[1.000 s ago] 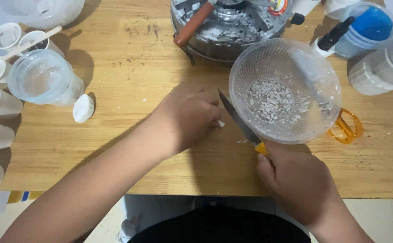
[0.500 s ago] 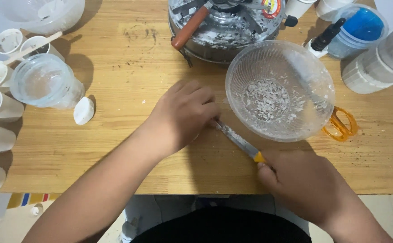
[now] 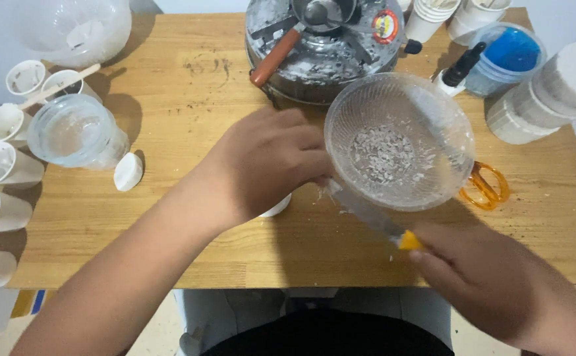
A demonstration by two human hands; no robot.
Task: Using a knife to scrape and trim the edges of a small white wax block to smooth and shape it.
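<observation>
A small white piece [image 3: 276, 207] on the wooden worktop [image 3: 189, 99] is covered by the left hand [image 3: 268, 161], curled palm-down. A yellow-handled knife [image 3: 374, 217] is gripped by the closed right hand [image 3: 482, 277], its blade pointing to 10 o'clock under the glass bowl [image 3: 399, 142].

left hand [image 3: 268, 165] over white piece [image 3: 276, 207] | right hand [image 3: 479, 277] grips knife [image 3: 367, 214] | glass bowl [image 3: 399, 142] beside blade

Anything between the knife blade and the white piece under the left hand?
Nothing visible. The yellow-handled knife, held in the right hand, points its blade past the clear glass bowl's rim toward the small white piece, mostly hidden under the left hand.
</observation>
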